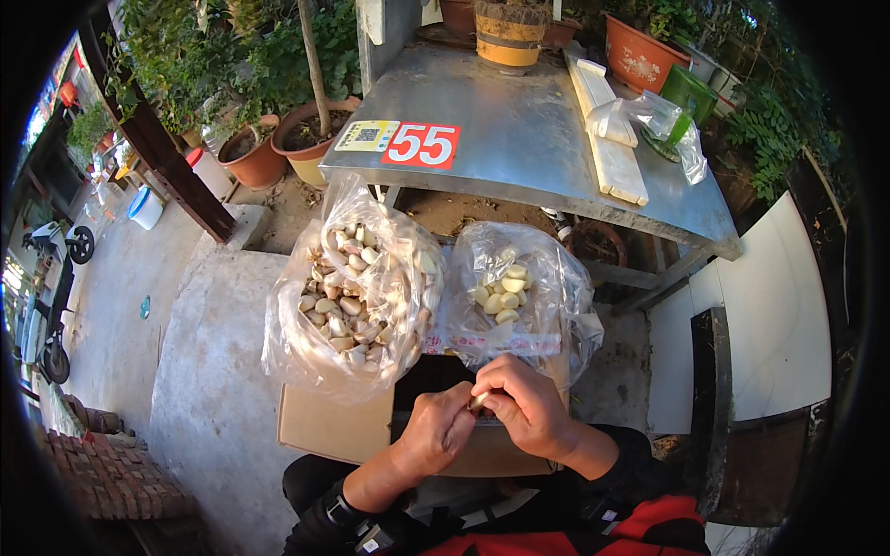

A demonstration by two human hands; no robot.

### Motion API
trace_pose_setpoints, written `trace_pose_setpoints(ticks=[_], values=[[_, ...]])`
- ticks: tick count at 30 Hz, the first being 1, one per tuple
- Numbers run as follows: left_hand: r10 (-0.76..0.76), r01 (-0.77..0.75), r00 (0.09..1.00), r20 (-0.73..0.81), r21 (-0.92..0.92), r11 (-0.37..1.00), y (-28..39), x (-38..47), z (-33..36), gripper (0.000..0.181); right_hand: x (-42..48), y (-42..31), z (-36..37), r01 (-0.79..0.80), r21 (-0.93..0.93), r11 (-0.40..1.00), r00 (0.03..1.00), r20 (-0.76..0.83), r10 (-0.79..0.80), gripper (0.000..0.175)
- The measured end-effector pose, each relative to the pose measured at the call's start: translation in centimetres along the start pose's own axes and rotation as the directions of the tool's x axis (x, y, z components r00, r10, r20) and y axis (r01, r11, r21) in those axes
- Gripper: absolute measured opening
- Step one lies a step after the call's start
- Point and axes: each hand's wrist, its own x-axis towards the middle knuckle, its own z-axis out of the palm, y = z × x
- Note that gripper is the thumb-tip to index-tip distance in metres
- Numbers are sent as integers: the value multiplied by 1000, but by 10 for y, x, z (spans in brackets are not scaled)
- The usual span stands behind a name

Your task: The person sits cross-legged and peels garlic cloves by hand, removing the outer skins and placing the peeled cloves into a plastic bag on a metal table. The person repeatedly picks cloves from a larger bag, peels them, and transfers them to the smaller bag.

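Observation:
A single garlic clove (478, 401) is pinched between the fingertips of both hands. My left hand (437, 425) grips it from one side and my right hand (527, 404) from the other; fingers cover much of it. Beyond the left hand, an open clear plastic bag (286, 342) holds many unpeeled garlic cloves (350, 306). Just past my right hand, a second clear plastic bag (567, 306) contains a smaller heap of smooth, pale peeled cloves (511, 285). Both bags rest on a cardboard box (335, 422), whose dark opening shows below the hands.
A metal-topped table (487, 125) stands beyond the bags, bearing a red number card (421, 145), wooden boards (606, 142) and a striped pot (511, 35). Potted plants (254, 156) stand behind a wooden post (163, 139). Stacked bricks (115, 479) lie at lower left.

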Motion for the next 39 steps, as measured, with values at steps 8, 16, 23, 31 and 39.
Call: trace_pose_setpoints(ticks=[8, 16, 23, 31, 39], values=[[-164, 198, 979, 121, -361, 911, 7, -2, -8, 13, -1, -2, -5, -226, 378, 898, 973, 49, 224, 10], [-135, 128, 991, -6, -268, 955, 6, -6, -6, 23, -5, -1, -3, -261, 396, 880, 963, 46, 265, 13], [-124, 95, 987, -98, -266, 959, 0, -7, 3, 17, -4, -2, 2, -184, 312, 932, 978, -38, 206, 27], [-108, 67, 985, -135, -276, 959, -3, -9, 5, 18, -2, -2, 2, -10, 31, 999, 999, -35, 11, 35], [-126, 86, 985, -117, -300, 950, 0, -11, 4, 15, -7, -1, 7, -44, -36, 998, 998, -48, 42, 29]])
